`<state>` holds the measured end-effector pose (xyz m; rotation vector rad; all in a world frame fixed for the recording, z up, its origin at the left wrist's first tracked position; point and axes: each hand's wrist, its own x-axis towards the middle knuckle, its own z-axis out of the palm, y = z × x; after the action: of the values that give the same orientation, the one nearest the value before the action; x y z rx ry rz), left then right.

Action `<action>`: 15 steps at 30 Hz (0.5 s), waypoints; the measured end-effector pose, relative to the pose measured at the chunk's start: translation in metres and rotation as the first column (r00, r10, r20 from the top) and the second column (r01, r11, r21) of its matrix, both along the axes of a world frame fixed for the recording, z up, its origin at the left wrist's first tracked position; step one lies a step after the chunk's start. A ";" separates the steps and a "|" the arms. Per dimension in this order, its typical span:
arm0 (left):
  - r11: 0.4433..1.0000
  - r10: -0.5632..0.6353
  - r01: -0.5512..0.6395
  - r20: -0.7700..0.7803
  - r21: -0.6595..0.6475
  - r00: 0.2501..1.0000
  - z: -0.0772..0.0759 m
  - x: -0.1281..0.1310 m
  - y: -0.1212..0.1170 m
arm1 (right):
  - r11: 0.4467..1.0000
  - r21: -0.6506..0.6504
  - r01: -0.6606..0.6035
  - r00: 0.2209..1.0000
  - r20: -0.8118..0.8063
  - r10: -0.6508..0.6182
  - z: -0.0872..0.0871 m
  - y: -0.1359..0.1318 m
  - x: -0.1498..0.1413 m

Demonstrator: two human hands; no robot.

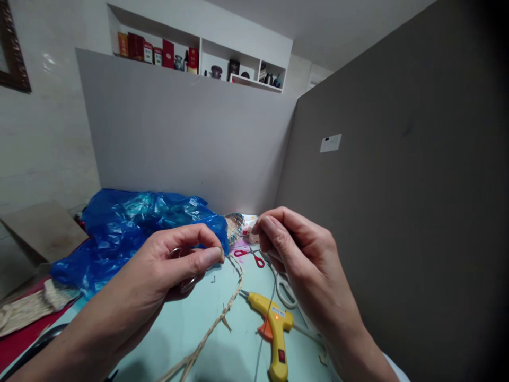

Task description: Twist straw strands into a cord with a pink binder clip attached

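My left hand [175, 265] is closed, thumb and forefinger pinched at a tiny dark tip. Shiny curved metal loops, like those of small scissors [189, 285], show inside its palm; the rest is hidden. To the right, my right hand [296, 252] is raised with its fingertips pressed together. Whatever they pinch is too fine to make out. A braided straw cord [222, 313] runs over the pale green tabletop [167, 329] from beside my left fingertips toward me. Below my right hand lies a yellow glue gun [274, 310] with its small light lit, a thin dark strand crossing it.
Red-handled scissors [251, 254] and white-handled scissors [285, 292] lie beyond the glue gun. A crumpled blue plastic bag [139, 217] fills the back left, beside a woven piece [234, 227]. Grey panels [191, 132] stand behind and at right.
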<state>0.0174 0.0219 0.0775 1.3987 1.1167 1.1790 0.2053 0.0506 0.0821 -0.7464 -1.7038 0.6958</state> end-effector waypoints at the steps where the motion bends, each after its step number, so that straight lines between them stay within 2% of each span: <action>1: 1.000 0.004 -0.004 0.010 -0.001 1.000 0.001 0.000 0.000 | 1.000 0.000 0.003 1.000 -0.009 -0.003 0.000 0.000 0.000; 6: 1.000 0.030 -0.029 0.085 -0.009 0.996 0.002 0.000 -0.002 | 1.000 -0.018 -0.003 0.999 -0.038 0.002 0.000 0.001 -0.001; 11: 0.998 0.069 -0.065 0.229 -0.025 0.971 0.003 0.000 -0.004 | 0.999 -0.035 0.003 1.000 -0.025 -0.004 -0.004 0.002 -0.003; 15: 0.997 0.065 -0.079 0.361 0.025 0.930 0.008 0.001 -0.008 | 0.998 -0.061 -0.028 1.000 -0.007 0.028 -0.008 0.005 -0.007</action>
<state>0.0184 0.0138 0.0854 1.1173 0.8929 1.4488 0.1986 0.0552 0.0738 -0.7636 -1.6964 0.7720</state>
